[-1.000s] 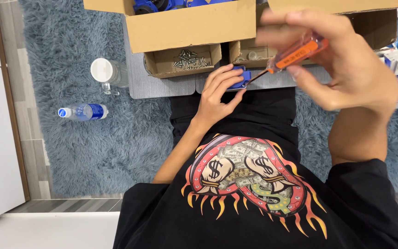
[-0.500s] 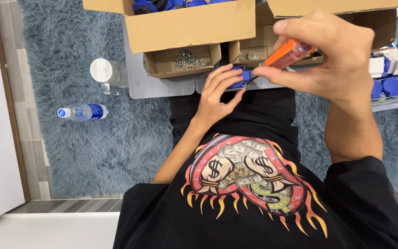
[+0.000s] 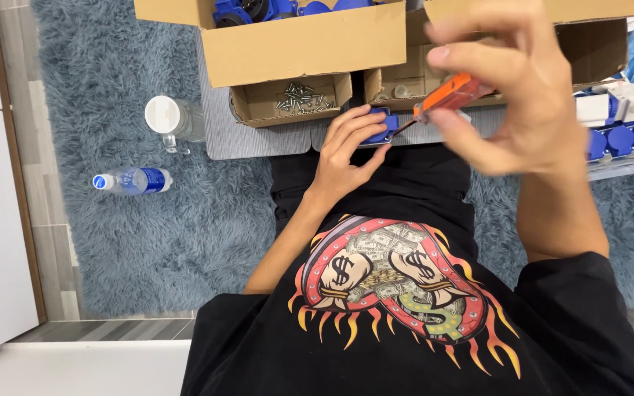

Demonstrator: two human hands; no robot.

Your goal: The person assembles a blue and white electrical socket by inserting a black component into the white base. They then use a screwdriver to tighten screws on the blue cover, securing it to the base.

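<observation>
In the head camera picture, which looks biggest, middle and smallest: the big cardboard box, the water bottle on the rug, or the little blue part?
1. Cardboard box
2. Water bottle
3. Blue part, partly hidden under the left hand, yet clearly smallest.

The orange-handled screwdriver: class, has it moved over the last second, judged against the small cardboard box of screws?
Yes. The orange-handled screwdriver has shifted left toward the small cardboard box of screws, its tip staying at the blue part.
</observation>
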